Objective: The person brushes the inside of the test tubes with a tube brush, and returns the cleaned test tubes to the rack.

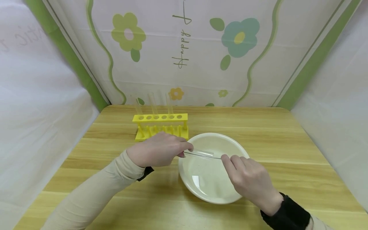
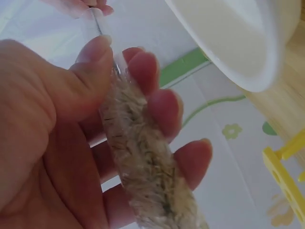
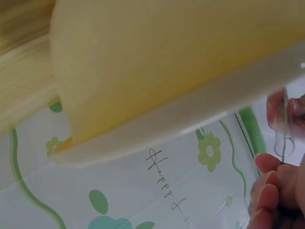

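Observation:
My left hand (image 1: 162,149) holds a clear glass test tube (image 1: 207,153) lying nearly level above the white basin (image 1: 212,182). Thumb and fingers close around the glass in the left wrist view. Inside the tube sit the pale bristles of a test tube brush (image 2: 147,152), pressed against the wall. Its thin twisted wire (image 1: 215,157) comes out of the tube's mouth toward the right. At that end my right hand (image 1: 250,177) grips the wire with curled fingers; the handle's end is hidden in the fist.
Behind the left hand stands a yellow test tube rack (image 1: 161,118) with three upright clear tubes. The round basin, with a reflection inside, rests on a wooden table (image 1: 273,137). A white flowered cloth (image 1: 201,73) hangs at the back, with pale cloth at both sides.

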### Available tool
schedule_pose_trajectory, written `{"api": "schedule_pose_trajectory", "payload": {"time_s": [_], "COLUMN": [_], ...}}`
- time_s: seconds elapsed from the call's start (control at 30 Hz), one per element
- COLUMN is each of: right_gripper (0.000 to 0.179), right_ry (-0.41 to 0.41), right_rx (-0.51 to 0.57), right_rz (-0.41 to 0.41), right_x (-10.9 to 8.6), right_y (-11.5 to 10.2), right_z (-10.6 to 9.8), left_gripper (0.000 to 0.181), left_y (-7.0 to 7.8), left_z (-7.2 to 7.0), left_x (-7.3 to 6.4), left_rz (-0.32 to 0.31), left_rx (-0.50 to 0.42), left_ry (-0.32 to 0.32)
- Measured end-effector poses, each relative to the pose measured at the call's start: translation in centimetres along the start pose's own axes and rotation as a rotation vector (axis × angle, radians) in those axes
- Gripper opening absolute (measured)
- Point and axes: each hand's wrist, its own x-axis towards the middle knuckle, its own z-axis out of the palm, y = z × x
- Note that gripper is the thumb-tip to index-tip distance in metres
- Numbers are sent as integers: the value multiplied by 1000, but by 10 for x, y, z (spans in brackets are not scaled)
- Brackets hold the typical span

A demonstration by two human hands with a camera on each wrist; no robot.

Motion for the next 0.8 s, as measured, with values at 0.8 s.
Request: {"api": "schedule_pose_trajectory", "payload": {"time_s": [0.8], "right_gripper": [43], "right_ry": [-313], "right_rx": [548], "right_rz": [388], "right_x": [-30], "right_y": [27], "right_z": [-10], "left_gripper": [30], "left_y": [-14], "left_z": [6], "left_x": [-16], "left_rz": [81], "left_rx": [344], "left_ry": [324]}}
